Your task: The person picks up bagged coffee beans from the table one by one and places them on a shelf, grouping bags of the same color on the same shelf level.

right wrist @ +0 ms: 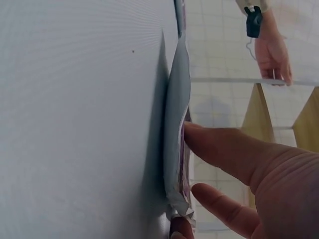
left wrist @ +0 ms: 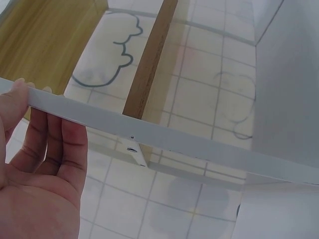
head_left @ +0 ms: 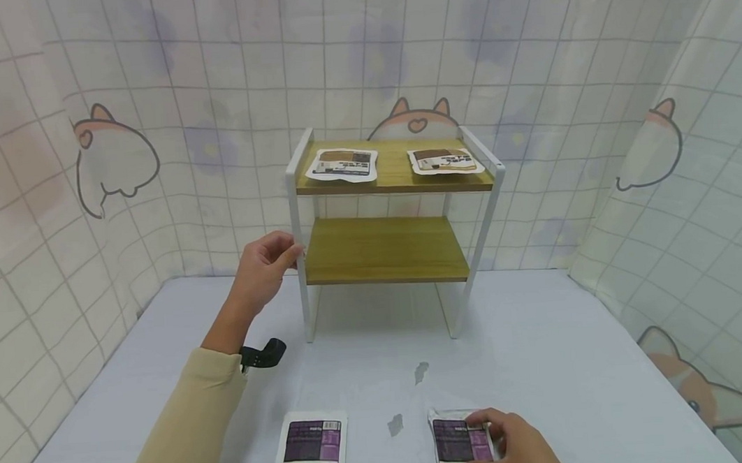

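Nearest the person, the right hand (head_left: 511,448) rests on a purple-labelled packet (head_left: 458,445) lying flat on the white table (head_left: 574,375). Its thumb lies along the packet's far edge and the fingers curl over its right side; the right wrist view shows fingertips (right wrist: 199,137) pressed on the packet's face and another finger at its edge, so it looks like a pinch just forming, the packet not yet lifted. The packet's long axis runs away from the person, toward the rack, with its printed face up. A second purple packet (head_left: 312,450) lies just to the left, well apart from either hand, long axis the same way.

Further off, the left hand (head_left: 262,268) holds the white front-left post (head_left: 296,214) of the shelf rack (head_left: 396,223), fingers curled round the bar with the thumb on the near side, as the left wrist view confirms.

Judging by how things lie, the work seems about half done: two brown-labelled packets (head_left: 342,164) (head_left: 444,160) already sit side by side on the top shelf (head_left: 393,178), long axes running left to right, while the lower shelf (head_left: 384,248) holds nothing and both purple packets are on the table
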A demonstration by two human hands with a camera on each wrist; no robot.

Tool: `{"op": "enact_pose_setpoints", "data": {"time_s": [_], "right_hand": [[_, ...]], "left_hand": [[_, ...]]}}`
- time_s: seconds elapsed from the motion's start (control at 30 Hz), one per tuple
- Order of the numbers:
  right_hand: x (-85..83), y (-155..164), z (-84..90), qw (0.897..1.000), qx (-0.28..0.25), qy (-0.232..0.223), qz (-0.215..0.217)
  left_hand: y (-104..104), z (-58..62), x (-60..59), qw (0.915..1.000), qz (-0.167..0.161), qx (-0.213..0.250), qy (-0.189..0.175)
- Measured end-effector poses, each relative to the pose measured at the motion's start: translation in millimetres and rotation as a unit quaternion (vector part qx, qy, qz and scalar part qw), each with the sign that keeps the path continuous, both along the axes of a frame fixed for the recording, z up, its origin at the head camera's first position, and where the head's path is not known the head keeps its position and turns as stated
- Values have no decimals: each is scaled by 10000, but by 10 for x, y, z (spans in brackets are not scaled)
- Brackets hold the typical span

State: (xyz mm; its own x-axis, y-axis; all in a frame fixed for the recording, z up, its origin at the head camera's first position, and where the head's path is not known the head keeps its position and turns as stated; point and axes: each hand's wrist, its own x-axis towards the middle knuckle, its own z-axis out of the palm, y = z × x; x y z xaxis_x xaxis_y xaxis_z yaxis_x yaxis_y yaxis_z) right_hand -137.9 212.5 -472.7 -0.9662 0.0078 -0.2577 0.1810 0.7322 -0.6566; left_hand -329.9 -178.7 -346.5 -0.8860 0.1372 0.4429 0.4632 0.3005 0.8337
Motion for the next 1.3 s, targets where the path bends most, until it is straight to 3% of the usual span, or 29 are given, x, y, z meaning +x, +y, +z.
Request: {"op": "enact_pose_setpoints", "data": {"time_s": [0.33, 0.57, 0.8, 1.3], "right_hand": [[3, 25, -28, 9994, 310, 98, 120], [20, 100, -65, 9972, 7, 424, 620], [25, 147, -61, 9927, -529, 393, 1007], [30, 76, -61, 9972, -396, 368, 525]], "left_hand": [[12, 29, 23, 10000, -10, 48, -68], [-1, 21, 53, 9998, -1, 6, -183], [0, 19, 42, 9999, -2, 4, -161], [-2, 21, 19, 9998, 65, -29, -182]]}}
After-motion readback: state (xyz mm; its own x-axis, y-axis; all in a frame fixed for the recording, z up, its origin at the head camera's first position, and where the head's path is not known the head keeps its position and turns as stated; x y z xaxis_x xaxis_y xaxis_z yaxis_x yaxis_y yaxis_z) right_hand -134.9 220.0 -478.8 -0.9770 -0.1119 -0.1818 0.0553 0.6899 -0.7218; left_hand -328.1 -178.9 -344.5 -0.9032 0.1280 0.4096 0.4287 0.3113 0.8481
